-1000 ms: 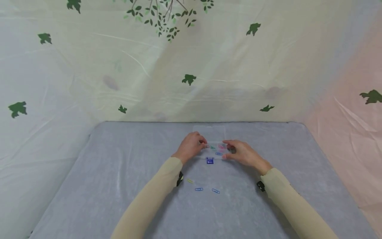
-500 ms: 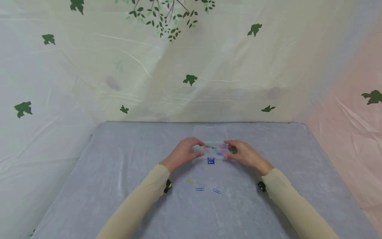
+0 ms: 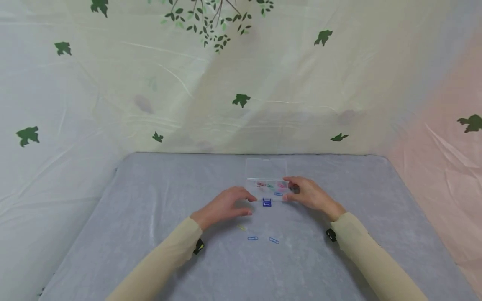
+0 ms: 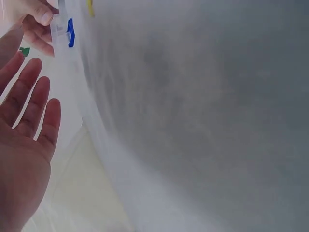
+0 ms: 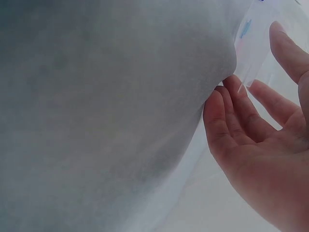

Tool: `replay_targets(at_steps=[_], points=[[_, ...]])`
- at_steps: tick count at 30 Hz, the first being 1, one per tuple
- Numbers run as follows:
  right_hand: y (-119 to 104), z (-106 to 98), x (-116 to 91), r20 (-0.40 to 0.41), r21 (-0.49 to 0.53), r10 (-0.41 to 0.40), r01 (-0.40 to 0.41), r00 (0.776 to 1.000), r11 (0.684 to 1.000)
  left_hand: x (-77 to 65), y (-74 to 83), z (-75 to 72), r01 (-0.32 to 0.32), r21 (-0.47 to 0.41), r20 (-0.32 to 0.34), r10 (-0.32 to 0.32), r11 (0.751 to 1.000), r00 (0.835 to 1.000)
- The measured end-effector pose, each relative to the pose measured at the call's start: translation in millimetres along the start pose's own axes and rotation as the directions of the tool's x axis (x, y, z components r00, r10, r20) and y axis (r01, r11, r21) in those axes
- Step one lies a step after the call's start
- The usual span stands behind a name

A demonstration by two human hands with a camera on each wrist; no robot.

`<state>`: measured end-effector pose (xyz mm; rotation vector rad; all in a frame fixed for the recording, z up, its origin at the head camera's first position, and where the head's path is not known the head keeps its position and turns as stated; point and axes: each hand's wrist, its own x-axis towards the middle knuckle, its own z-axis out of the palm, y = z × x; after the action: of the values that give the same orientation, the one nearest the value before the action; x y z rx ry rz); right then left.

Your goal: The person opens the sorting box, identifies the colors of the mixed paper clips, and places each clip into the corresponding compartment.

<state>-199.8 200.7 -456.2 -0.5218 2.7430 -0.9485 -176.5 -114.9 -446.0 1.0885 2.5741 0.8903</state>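
A clear plastic box (image 3: 250, 193) stands toward the back of the table, its clear lid (image 3: 265, 168) folded back behind it. Red (image 3: 261, 184), green (image 3: 270, 186) and pink (image 3: 281, 184) paper clips show in its back row, with a blue paper clip (image 3: 278, 194) in front. On its front edge is a blue latch (image 3: 267, 202). My right hand (image 3: 310, 194) holds the box's right end between thumb and fingers. At the front left corner my left hand (image 3: 226, 205) hovers, holding nothing; in the left wrist view its fingers (image 4: 34, 99) are spread.
In front of the box lie a yellow paper clip (image 3: 242, 228) and two blue ones, a left one (image 3: 252, 238) and a right one (image 3: 274, 241). Grey cloth (image 3: 320, 267) covers the table. A pale curtain (image 3: 286, 125) with leaf prints rises behind it.
My left hand has let go of the red paper clip, which now lies in the box, and has drawn back toward the front left. My right hand stays at the box's right end.
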Motion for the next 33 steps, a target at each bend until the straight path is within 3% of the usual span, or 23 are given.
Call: replay_targets(at_steps=[8, 22, 33], points=[[1, 0, 0, -0.002, -0.005, 0.000, 0.000, 1.000, 1.000, -14.6, -2.0, 7.0, -0.071, 0.047, 0.071, 0.068, 0.996, 0.995], [-1, -2, 1, 0.015, -0.010, 0.012, -0.012, 1.000, 1.000, -28.8, -10.1, 11.6, -0.076, 0.047, 0.094, 0.071, 0.996, 0.993], [-1, -1, 1, 0.014, -0.016, 0.007, -0.007, 1.000, 1.000, -30.3, -10.9, 14.7, -0.045, 0.078, 0.135, 0.034, 0.996, 0.990]])
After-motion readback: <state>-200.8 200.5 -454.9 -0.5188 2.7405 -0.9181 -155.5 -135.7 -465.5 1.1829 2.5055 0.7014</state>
